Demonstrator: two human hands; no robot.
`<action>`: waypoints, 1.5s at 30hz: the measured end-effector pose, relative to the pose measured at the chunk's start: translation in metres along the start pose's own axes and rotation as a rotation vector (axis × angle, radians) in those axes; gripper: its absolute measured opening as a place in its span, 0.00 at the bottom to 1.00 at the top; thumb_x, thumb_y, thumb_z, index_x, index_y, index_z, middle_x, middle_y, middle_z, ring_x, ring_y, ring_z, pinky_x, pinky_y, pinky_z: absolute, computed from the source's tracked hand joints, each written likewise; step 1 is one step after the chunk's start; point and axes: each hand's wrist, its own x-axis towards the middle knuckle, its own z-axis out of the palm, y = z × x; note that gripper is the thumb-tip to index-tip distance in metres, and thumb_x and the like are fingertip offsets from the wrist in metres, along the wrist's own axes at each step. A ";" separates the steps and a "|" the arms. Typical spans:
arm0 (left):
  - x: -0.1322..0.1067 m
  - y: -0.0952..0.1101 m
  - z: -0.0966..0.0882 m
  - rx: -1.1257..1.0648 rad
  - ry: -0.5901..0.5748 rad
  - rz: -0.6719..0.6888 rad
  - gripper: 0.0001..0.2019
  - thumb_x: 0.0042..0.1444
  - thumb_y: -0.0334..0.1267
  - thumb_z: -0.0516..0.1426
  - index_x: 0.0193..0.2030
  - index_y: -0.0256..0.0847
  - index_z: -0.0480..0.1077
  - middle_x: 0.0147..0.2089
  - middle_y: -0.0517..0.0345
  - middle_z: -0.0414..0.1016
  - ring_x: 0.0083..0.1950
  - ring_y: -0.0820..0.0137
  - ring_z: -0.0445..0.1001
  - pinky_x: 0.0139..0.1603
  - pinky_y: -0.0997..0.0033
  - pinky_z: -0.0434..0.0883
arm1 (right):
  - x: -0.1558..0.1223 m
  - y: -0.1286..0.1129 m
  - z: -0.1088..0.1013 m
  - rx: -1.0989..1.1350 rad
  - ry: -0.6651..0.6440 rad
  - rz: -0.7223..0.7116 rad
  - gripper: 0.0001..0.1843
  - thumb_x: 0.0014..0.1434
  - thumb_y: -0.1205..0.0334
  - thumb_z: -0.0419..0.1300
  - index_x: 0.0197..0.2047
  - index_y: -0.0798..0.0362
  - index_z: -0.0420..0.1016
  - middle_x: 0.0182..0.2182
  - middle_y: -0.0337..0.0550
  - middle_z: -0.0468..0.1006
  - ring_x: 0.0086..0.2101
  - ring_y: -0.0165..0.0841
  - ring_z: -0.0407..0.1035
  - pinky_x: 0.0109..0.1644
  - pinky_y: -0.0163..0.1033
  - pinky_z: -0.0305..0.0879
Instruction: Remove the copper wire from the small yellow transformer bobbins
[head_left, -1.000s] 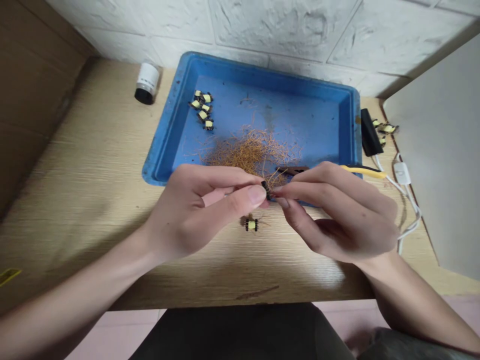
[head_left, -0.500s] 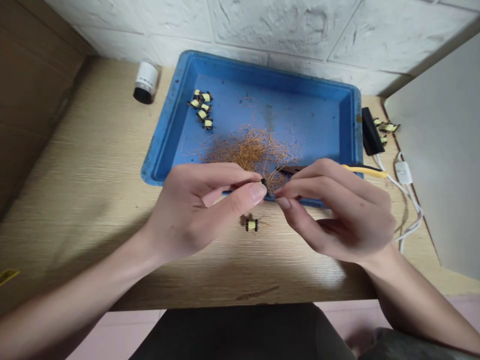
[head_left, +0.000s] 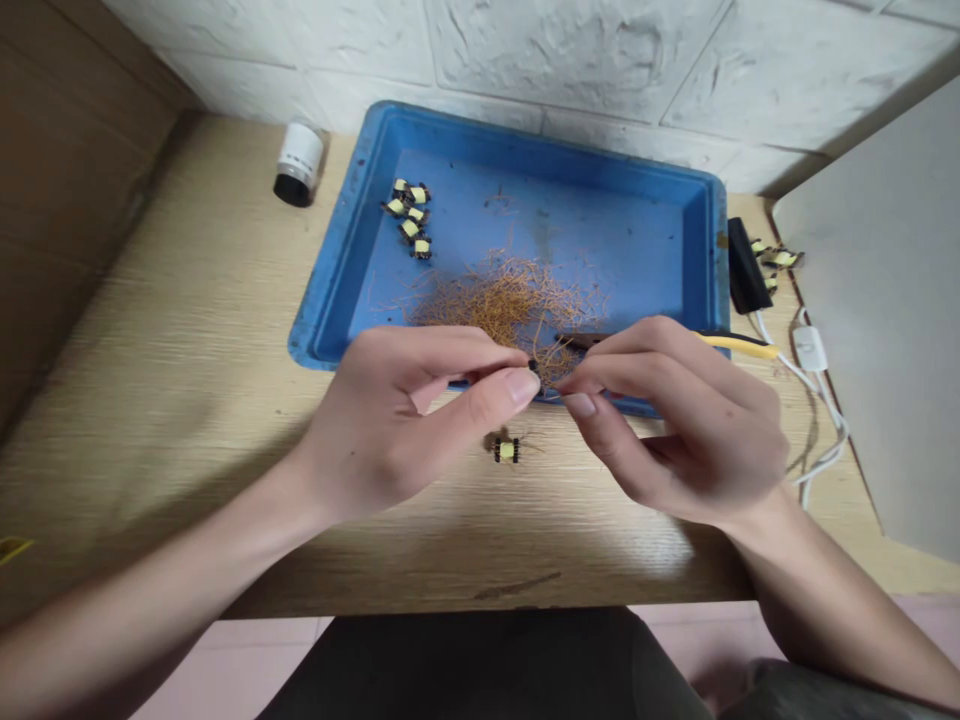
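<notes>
Thumb and forefinger of my left hand point(head_left: 420, 420) pinch a small transformer coil, of which only a black end point(head_left: 533, 367) shows. Just to its right, the thumb and forefinger of my right hand point(head_left: 675, 420) are pressed together; what they pinch, perhaps a thin wire end, is too small to make out. Pliers with a dark jaw point(head_left: 581, 341) and a yellow-and-black handle point(head_left: 739, 345) pass behind my right hand; whether its fingers touch them is hidden. Another coil with yellow tape and black ends point(head_left: 507, 450) lies on the table below my hands.
A blue tray point(head_left: 324, 270) holds a heap of copper wire clippings point(head_left: 499, 300) and several taped coils point(head_left: 409, 228). A white-and-black bottle point(head_left: 298, 165) stands left. On the right are a black block point(head_left: 748, 268), more coils point(head_left: 784, 258) and a white cable with a switch point(head_left: 809, 347).
The view has shifted slightly. My right fingertips have drawn a little to the right, away from the coil; my left hand keeps its pinch.
</notes>
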 end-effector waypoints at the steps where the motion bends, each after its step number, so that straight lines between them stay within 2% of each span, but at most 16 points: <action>1: -0.001 0.000 0.000 0.003 -0.005 0.004 0.13 0.66 0.29 0.61 0.28 0.39 0.77 0.26 0.64 0.75 0.29 0.76 0.71 0.30 0.75 0.66 | 0.000 0.000 0.001 0.004 0.002 -0.001 0.05 0.71 0.71 0.63 0.44 0.54 0.80 0.36 0.43 0.85 0.35 0.33 0.78 0.39 0.39 0.78; 7: -0.001 0.004 0.001 0.085 -0.033 -0.022 0.15 0.67 0.30 0.59 0.28 0.40 0.75 0.26 0.65 0.74 0.29 0.76 0.71 0.31 0.74 0.66 | 0.000 0.003 0.006 0.024 0.009 -0.003 0.06 0.72 0.71 0.62 0.42 0.53 0.78 0.34 0.41 0.82 0.33 0.30 0.74 0.37 0.37 0.73; 17: -0.001 0.002 0.002 0.079 -0.039 0.008 0.15 0.67 0.30 0.59 0.27 0.41 0.74 0.26 0.65 0.73 0.29 0.75 0.71 0.31 0.73 0.67 | -0.003 0.004 0.011 0.072 -0.001 0.022 0.05 0.70 0.72 0.61 0.44 0.52 0.74 0.32 0.39 0.78 0.32 0.30 0.72 0.34 0.38 0.69; 24: -0.002 0.001 0.001 0.075 -0.055 0.003 0.16 0.68 0.30 0.59 0.26 0.41 0.74 0.24 0.64 0.70 0.28 0.74 0.69 0.31 0.71 0.66 | -0.002 0.001 0.012 0.071 -0.033 0.081 0.09 0.70 0.73 0.59 0.38 0.51 0.73 0.30 0.39 0.76 0.31 0.31 0.70 0.33 0.39 0.67; 30: -0.002 0.000 0.002 0.054 -0.038 0.011 0.15 0.68 0.31 0.60 0.28 0.41 0.75 0.26 0.66 0.73 0.29 0.76 0.71 0.32 0.73 0.67 | -0.003 0.001 0.013 0.077 -0.028 0.095 0.09 0.67 0.75 0.59 0.36 0.52 0.72 0.29 0.38 0.73 0.30 0.29 0.66 0.32 0.38 0.63; 38: -0.002 0.003 0.002 0.064 -0.024 -0.044 0.15 0.67 0.32 0.59 0.27 0.42 0.77 0.26 0.64 0.77 0.29 0.73 0.72 0.32 0.71 0.67 | -0.002 0.000 0.011 0.056 0.000 0.076 0.09 0.66 0.74 0.59 0.38 0.52 0.75 0.28 0.38 0.75 0.29 0.30 0.67 0.31 0.38 0.65; 45: -0.002 0.002 0.002 0.052 -0.029 0.004 0.13 0.67 0.30 0.60 0.29 0.40 0.76 0.26 0.67 0.74 0.28 0.77 0.70 0.32 0.74 0.67 | -0.001 -0.001 0.010 0.109 -0.020 0.111 0.08 0.68 0.73 0.61 0.40 0.51 0.76 0.31 0.38 0.79 0.31 0.30 0.72 0.34 0.38 0.70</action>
